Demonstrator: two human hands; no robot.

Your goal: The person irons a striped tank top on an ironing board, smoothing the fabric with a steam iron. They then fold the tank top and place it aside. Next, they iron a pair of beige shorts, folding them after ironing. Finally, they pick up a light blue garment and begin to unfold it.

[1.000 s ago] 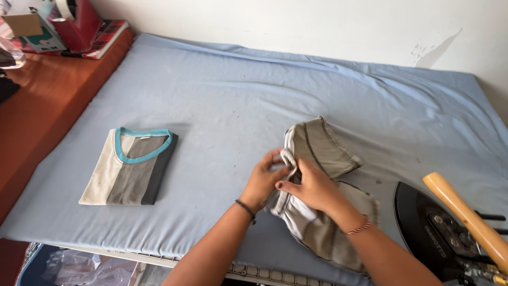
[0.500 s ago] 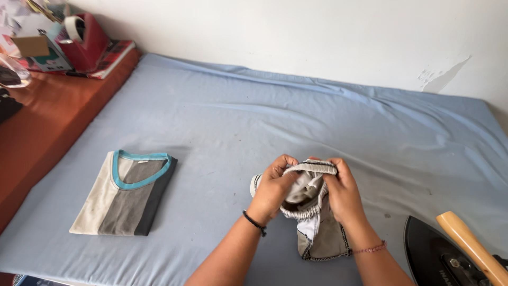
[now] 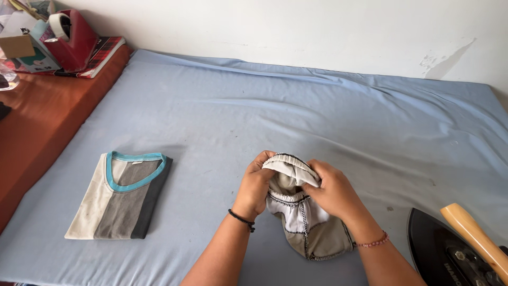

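Iron (image 3: 460,249) is cut off at the lower right corner. Small khaki garment (image 3: 304,222) is pinched at its waistband by left hand (image 3: 254,188) and right hand (image 3: 330,190), fingers curled over the edge.

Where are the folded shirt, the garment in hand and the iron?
folded shirt (image 3: 119,198), head view, on its grey middle panel.
olive garment (image 3: 317,241), head view, on its lower olive part.
iron (image 3: 431,249), head view, on its black body.

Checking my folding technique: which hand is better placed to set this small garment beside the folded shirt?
Probably the left hand: it grips the small garment on the side nearer the folded shirt. The right hand would cross over.
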